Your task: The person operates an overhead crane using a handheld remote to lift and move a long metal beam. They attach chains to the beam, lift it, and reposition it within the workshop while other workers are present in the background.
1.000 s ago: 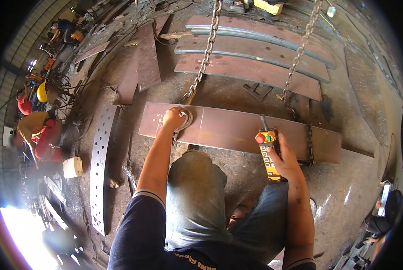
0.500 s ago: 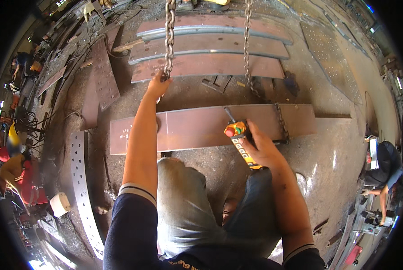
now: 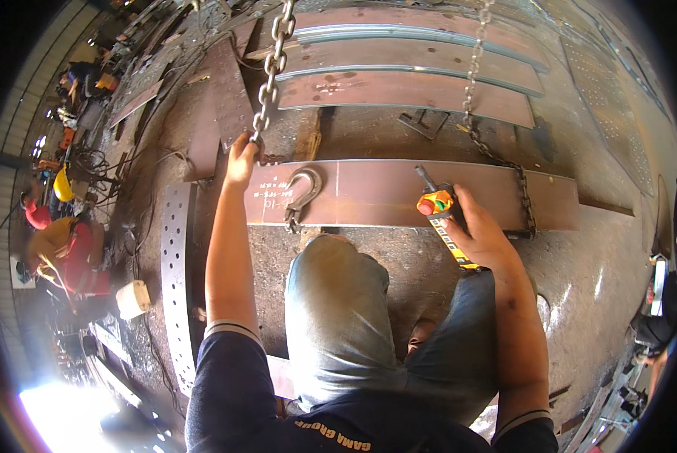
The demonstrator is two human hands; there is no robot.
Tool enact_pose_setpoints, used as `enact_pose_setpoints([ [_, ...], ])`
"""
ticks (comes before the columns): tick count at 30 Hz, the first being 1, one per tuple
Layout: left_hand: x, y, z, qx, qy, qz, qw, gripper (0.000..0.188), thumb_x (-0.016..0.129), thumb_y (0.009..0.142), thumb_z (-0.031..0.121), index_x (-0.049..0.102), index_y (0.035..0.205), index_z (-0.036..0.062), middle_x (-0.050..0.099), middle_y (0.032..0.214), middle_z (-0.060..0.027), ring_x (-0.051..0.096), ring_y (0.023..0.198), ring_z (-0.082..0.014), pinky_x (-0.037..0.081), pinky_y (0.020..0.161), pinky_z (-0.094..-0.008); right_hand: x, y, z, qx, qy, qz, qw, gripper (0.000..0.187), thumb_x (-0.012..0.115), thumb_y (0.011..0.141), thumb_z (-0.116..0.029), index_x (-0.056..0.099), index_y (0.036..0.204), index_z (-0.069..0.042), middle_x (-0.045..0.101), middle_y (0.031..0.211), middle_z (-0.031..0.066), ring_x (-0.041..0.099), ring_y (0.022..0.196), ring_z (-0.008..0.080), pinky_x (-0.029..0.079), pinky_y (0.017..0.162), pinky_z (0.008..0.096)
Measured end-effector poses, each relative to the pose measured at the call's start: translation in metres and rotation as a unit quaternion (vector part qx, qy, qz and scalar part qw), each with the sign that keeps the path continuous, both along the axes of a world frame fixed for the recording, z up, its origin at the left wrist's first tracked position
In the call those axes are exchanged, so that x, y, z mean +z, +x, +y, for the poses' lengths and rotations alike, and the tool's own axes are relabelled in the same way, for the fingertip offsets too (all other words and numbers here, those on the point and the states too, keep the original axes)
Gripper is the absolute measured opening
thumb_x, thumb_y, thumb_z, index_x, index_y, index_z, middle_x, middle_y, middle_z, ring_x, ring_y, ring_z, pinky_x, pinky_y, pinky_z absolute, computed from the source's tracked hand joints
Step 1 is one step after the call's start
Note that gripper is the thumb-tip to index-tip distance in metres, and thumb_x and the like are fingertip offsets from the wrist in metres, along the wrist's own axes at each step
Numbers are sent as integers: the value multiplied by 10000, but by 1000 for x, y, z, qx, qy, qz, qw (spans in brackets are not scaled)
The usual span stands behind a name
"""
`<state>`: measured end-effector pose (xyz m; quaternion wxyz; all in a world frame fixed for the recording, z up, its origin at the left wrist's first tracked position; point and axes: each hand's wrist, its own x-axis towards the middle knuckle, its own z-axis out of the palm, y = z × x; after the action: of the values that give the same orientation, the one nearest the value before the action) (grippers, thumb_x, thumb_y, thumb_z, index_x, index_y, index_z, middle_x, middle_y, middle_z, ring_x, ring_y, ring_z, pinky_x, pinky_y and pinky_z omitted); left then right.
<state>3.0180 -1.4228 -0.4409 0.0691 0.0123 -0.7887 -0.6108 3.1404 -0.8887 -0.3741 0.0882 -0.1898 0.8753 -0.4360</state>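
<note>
My left hand [image 3: 240,158] is closed around the lower end of a hanging steel chain [image 3: 266,94], beyond the left part of a long brown steel plate [image 3: 406,192]. A steel hook [image 3: 305,190] lies over the plate near its left end, with short links at the near edge. In my right hand [image 3: 483,234] is a yellow crane remote control [image 3: 453,243] with a red and a green button, held above the plate. A second chain [image 3: 470,90] runs down slackly and passes around the plate near its right end. My left fingertips are partly hidden.
Several brown steel plates [image 3: 406,90] lie in a row beyond. A small steel offcut [image 3: 424,123] sits before them. To the left stands a perforated steel strip [image 3: 177,264], with a white container [image 3: 133,300] beside it. A person in red and yellow [image 3: 63,253] works at far left.
The view has shifted, so the plates appear farther right. My left hand still grips the chain, which now slants. The hook, earlier mostly behind my forearm, shows fully. The remote stays in my right hand.
</note>
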Motion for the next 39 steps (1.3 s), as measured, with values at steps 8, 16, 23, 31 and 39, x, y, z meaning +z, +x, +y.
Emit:
enact_pose_setpoints([
  [8,-14,41,-44,-44,95,-182,978,528,297,998,458,598,884,40,600,709,-104,583,659,-235,450,670,-359,12,9,-3,-2,0,-6,1000,642,620,980,-190,314,1487,59,552,1323,322,558,1253,427,420,1062,437],
  [16,-27,18,-48,-163,-26,-435,885,457,504,1031,459,670,1083,36,705,815,-157,687,691,-269,544,627,-394,11,9,-10,4,12,93,996,589,660,942,-193,389,1398,64,629,1090,303,643,1006,444,494,886,460],
  [23,-80,-2,-15,-162,-221,-514,813,346,550,1006,367,635,1156,67,719,906,-182,710,737,-316,574,670,-432,10,10,-20,19,32,62,997,580,668,938,-196,400,1388,54,643,1017,275,674,893,408,512,803,451],
  [31,-127,-6,35,-22,-505,-297,810,296,618,962,297,611,1174,90,720,992,-205,725,870,-340,584,776,-454,-2,8,-19,22,38,104,994,649,667,944,-233,379,1425,93,615,1157,327,644,1059,447,502,913,456],
  [39,-109,-22,84,6,-674,-234,700,344,678,903,229,633,1238,163,697,1157,-116,653,1163,-288,559,881,-485,3,8,-26,24,47,7,999,642,675,934,-230,393,1412,93,617,1166,326,636,1054,466,504,908,466],
])
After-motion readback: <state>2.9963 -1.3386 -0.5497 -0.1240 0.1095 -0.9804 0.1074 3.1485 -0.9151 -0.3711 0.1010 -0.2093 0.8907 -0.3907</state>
